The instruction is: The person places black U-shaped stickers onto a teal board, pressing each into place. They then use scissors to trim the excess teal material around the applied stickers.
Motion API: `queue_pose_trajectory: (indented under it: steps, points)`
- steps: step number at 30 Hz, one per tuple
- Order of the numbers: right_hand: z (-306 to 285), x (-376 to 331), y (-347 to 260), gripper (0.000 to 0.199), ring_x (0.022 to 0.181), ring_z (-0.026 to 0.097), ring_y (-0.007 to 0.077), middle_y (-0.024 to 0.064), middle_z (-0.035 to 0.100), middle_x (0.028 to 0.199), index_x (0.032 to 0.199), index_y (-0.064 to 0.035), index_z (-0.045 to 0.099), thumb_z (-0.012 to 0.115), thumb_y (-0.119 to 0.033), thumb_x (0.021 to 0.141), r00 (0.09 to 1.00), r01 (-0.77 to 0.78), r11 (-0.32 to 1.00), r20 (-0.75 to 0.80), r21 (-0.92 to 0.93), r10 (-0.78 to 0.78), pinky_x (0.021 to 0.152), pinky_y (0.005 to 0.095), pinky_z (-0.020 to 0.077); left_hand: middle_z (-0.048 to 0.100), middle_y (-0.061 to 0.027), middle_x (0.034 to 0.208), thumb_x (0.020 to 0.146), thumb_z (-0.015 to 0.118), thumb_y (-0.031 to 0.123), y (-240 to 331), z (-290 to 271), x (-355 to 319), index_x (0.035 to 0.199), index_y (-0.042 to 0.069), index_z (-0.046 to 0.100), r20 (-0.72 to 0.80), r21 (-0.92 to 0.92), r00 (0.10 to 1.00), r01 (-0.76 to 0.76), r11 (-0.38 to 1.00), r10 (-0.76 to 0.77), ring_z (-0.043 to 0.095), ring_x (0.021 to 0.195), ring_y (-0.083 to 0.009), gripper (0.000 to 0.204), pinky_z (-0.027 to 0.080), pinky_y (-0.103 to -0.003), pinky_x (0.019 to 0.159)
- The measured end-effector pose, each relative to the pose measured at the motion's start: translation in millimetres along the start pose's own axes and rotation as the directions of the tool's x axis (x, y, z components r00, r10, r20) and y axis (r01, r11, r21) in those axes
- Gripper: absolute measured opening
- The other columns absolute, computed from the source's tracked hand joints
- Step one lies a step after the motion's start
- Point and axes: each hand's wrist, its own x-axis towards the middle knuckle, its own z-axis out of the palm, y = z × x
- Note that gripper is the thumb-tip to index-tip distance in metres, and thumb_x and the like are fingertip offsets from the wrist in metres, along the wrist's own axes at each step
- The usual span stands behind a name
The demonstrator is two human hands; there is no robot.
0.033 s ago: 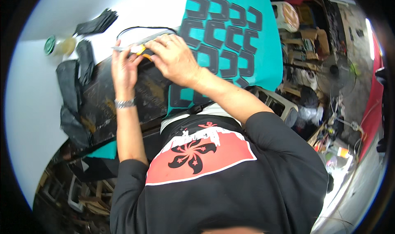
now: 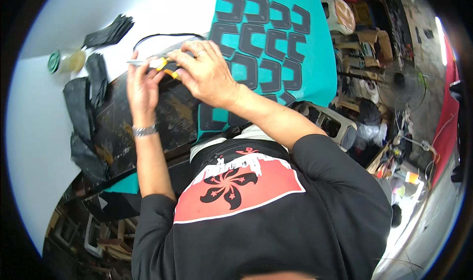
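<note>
My right hand (image 2: 209, 75) is closed around a small cutting tool with yellow-orange handles (image 2: 171, 74), which looks like scissors or snips. Its silver blade points left, across the fingers of my left hand (image 2: 142, 92). Those fingers are bent together, pinching one end of a thin black strip (image 2: 170, 34). From there the strip arches up behind the tool and runs down to my right hand, where its other end is hidden. A metal band circles my left wrist. Both hands are above the dark, worn edge of the worktable (image 2: 133, 110).
On the right lies a teal sheet (image 2: 308, 90) bearing rows of dark angular pieces (image 2: 253, 41). Dark folded pieces (image 2: 79, 107) and a green-lidded jar (image 2: 69, 62) are at the left. A fan (image 2: 401, 90), a stool (image 2: 337, 127) and stacked clutter stand to the right.
The whole picture has shifted slightly to the left. My hands keep nearly the same pose around the tool and the strip.
</note>
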Motion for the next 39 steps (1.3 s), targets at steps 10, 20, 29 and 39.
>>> queue_pose_trajectory:
  steps: [10,20,29,39]
  points:
    - [7,-63,28,0.041,0.089,0.068,0.0171,0.0102,0.065,0.099,0.132,-0.0020,0.051,0.057,-0.030,0.102,0.638,-0.514,-0.443,0.672,0.735,0.375,0.071,0.0314,0.0595,0.066,-0.0109,0.109,0.104,0.049,0.011,0,7,-3,0.148,0.003,0.037,0.434,0.206,0.901,-0.096,0.974,-0.003,0.070,0.101,-0.0261,0.046,0.056,-0.036,0.091]
    - [25,-117,25,0.029,0.077,0.071,0.0280,0.0149,0.067,0.091,0.114,0.0000,0.055,0.067,-0.014,0.093,0.850,-0.392,-0.589,0.523,0.707,0.062,0.068,0.0357,0.0587,0.064,-0.0104,0.120,0.107,0.049,0.024,-1,-3,10,0.146,0.001,0.044,0.555,0.398,0.831,-0.311,0.863,0.043,0.064,0.111,-0.0201,0.046,0.050,-0.034,0.102]
    - [-55,-239,-9,0.066,0.063,0.064,0.0175,0.0091,0.062,0.081,0.139,0.0027,0.047,0.077,-0.007,0.081,0.822,-0.525,-0.307,0.566,0.794,0.057,0.058,0.0311,0.0525,0.063,-0.0138,0.131,0.096,0.066,0.018,-27,28,-98,0.131,0.007,0.062,0.697,0.704,0.502,-0.614,-0.357,0.513,0.056,0.125,-0.0262,0.037,0.043,-0.040,0.105]
    - [-114,-427,40,0.066,0.060,0.055,0.0168,0.0092,0.059,0.078,0.144,-0.0034,0.045,0.074,-0.011,0.085,0.595,-0.207,-0.179,0.269,0.962,0.757,0.057,0.0280,0.0450,0.052,-0.0173,0.143,0.091,0.072,0.035,-296,-5,-195,0.140,-0.002,0.051,0.153,0.928,0.497,0.224,0.297,-0.854,0.048,0.134,-0.0266,0.065,0.037,-0.041,0.112]
